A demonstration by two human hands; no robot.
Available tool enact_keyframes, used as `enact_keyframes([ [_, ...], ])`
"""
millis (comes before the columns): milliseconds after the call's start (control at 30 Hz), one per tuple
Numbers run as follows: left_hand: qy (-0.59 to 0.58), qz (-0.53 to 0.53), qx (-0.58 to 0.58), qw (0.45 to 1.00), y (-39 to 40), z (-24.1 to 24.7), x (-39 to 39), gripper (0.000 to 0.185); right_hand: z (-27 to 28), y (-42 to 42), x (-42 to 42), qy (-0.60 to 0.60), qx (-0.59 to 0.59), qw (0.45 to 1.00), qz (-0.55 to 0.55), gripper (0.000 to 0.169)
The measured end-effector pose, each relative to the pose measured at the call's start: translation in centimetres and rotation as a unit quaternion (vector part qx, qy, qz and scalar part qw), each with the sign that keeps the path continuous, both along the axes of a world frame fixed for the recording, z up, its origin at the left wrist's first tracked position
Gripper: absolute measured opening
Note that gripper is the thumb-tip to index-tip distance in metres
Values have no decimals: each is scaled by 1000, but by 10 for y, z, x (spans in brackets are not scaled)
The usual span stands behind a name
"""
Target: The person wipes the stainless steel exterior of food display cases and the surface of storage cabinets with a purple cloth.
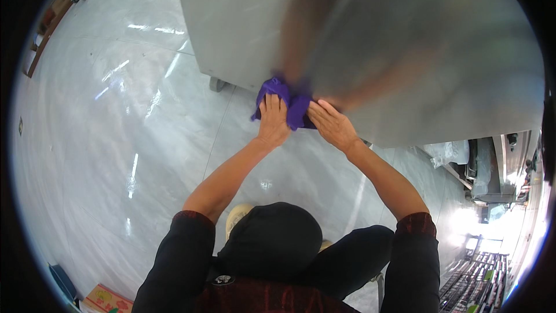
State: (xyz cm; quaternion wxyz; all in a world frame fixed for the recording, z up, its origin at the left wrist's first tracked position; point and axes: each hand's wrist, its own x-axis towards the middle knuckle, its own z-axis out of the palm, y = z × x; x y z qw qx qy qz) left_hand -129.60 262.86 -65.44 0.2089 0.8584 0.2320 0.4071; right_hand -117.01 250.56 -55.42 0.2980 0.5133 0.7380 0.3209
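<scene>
A bunched purple cloth lies against the lower edge of a brushed stainless-steel panel. My left hand presses into the cloth, its fingers partly wrapped by the folds. To the right, my right hand holds the cloth's other end at the panel's edge, fingers straight and close together. The hands are a short way apart with cloth between them. Blurred reflections of both arms show in the steel. What lies beneath the cloth is hidden.
A caster shows under the panel's left corner. Glossy grey floor tiles spread left. Plastic-wrapped items stand at right, with wire shopping carts below them. A colourful box sits at lower left. My bent knees are close below.
</scene>
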Motion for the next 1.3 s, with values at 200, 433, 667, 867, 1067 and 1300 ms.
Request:
enact_keyframes([
  [200, -137, -34, 187, 972, 53, 176, 20, 56, 119, 9, 1, 92, 216, 971, -49, 36],
  [433, 16, -111, 294, 949, 11, 19, 37, 40, 23, -50, 29, 65, 74, 992, -82, 34],
  [667, 14, -105, 235, 966, 4, 130, 49, 39, 83, -69, 44, 141, 179, 969, -100, 30],
  [867, -46, -33, 294, 954, -29, 175, 79, 41, 114, -68, 43, 217, 434, 863, -138, 23],
  [1067, 66, -195, 320, 925, -41, 58, 72, 31, -1, -133, 72, 182, 258, 944, -93, 25],
  [1300, -217, -37, 334, 916, -87, 269, 125, 53, 148, -108, 79, 171, 571, 791, -137, 28],
])
